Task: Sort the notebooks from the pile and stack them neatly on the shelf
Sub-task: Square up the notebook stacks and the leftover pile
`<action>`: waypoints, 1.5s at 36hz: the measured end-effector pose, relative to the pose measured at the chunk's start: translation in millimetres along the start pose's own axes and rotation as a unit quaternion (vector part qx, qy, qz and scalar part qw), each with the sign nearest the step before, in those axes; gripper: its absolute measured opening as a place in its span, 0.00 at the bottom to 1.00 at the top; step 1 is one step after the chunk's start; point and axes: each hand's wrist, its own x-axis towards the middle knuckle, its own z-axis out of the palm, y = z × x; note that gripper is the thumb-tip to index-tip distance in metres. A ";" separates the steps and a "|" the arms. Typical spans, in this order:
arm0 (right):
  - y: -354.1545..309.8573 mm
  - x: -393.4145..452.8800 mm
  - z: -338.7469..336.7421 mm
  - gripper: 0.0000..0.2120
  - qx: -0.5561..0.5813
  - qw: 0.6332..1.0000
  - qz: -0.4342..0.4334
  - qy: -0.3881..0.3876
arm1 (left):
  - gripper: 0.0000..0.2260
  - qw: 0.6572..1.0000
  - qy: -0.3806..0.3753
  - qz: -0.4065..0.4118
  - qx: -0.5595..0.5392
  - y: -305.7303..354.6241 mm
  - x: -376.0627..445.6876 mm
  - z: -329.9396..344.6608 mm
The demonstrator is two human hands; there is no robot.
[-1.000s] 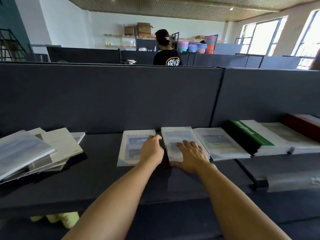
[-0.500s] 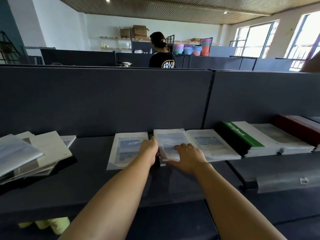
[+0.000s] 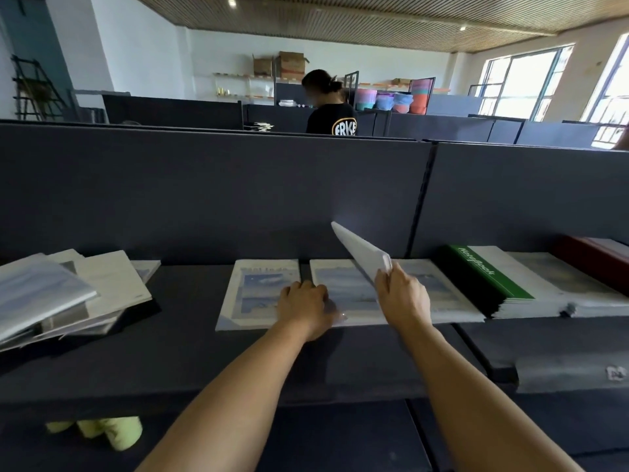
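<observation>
My right hand (image 3: 401, 294) grips a thin white notebook (image 3: 360, 255) by its near corner, and it tilts up off the dark shelf (image 3: 177, 338). Below it lies a blue-and-white notebook (image 3: 343, 292) flat on the shelf. My left hand (image 3: 303, 306) rests with curled fingers on that notebook's near left corner, between it and a second blue-and-white notebook (image 3: 255, 294). A loose pile of pale notebooks (image 3: 64, 298) sits at the shelf's left end.
A green-spined notebook stack (image 3: 490, 281), a white stack (image 3: 561, 284) and a red book (image 3: 592, 257) line the shelf to the right. A grey partition wall (image 3: 204, 199) backs the shelf. A person in a black shirt (image 3: 330, 107) stands beyond it.
My right hand has lifted a white notebook off the middle stack and tilted it up. My left hand stayed at the stack's near left corner.
</observation>
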 end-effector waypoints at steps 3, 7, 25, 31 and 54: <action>-6.1 -5.5 3.4 0.12 -0.056 0.996 -0.048 -0.043 | 0.20 1.000 0.007 -0.009 -0.026 0.7 1.0 0.0; -16.0 -17.6 15.0 0.17 -0.151 0.970 -0.137 -0.130 | 0.12 0.997 0.047 -0.045 -0.040 -9.5 2.6 -2.4; -18.4 -23.0 18.3 0.35 -0.196 0.953 -0.162 -0.167 | 0.22 0.953 0.058 -0.244 -0.169 -77.9 -14.2 -6.8; -49.5 -18.2 28.6 0.31 -0.219 0.949 -0.170 -0.148 | 0.18 0.966 0.091 -0.222 -0.097 -92.2 -17.5 -14.3; -320.7 -67.7 122.3 0.18 -0.013 0.907 -0.345 -0.243 | 0.15 0.878 0.270 -0.395 0.001 -286.8 -136.9 -84.9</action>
